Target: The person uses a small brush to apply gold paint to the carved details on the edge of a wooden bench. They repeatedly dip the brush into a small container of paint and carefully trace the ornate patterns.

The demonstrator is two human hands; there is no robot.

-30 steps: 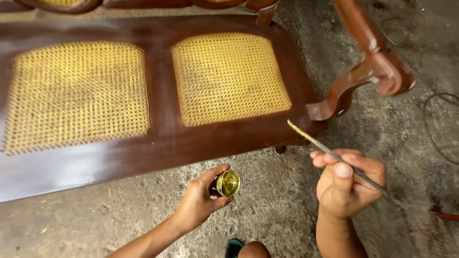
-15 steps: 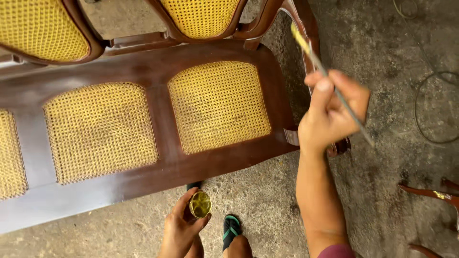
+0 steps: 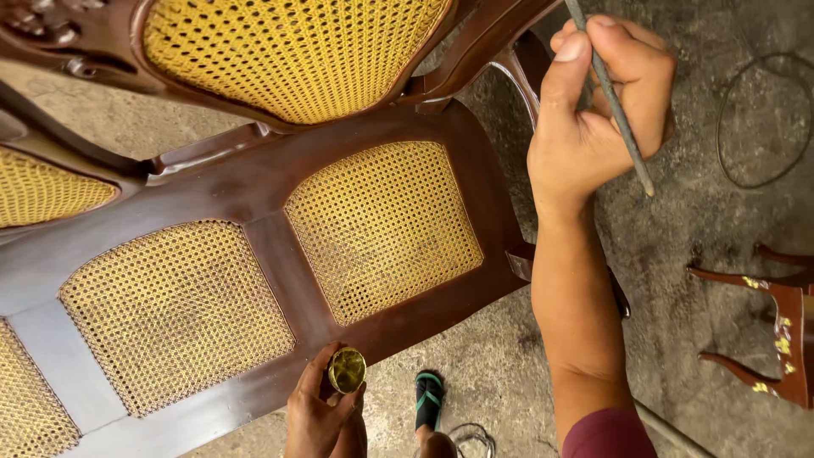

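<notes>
Above the dark wooden bench (image 3: 254, 195) with its yellow cane panels, the right hand (image 3: 593, 110) is raised just past the bench's right end, fingers and thumb closed tight around a thin grey brush handle (image 3: 612, 102) that slants down across the palm; the bristle end runs out of view at the top. Down at the bench's front edge, the left hand (image 3: 322, 416) grips a small round tin (image 3: 347, 371) of gold paint between fingers and thumb, the tin's open top facing up and overlapping the seat rail. Just right of that hand, on the concrete floor (image 3: 509, 373), a foot in a green-strapped sandal (image 3: 429, 399) shows. Well off to the bench's right stands a carved dark leg piece with gold touches (image 3: 776, 339).
</notes>
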